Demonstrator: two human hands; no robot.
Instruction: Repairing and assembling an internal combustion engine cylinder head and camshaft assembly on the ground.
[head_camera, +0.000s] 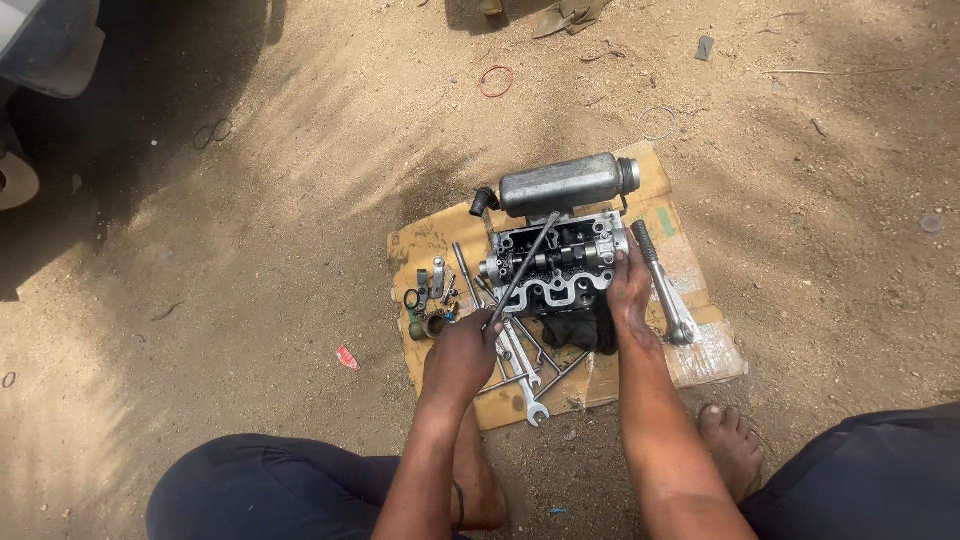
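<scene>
Head view: wrenches (522, 372), ratchet (662, 285) flanking cylinder head (555, 265).

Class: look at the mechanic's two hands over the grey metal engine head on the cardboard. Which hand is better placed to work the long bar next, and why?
Left. The left hand already grips the long dark metal bar, which reaches onto the grey metal engine head. The right hand rests flat against the head's edge, probably steadying it.
</scene>
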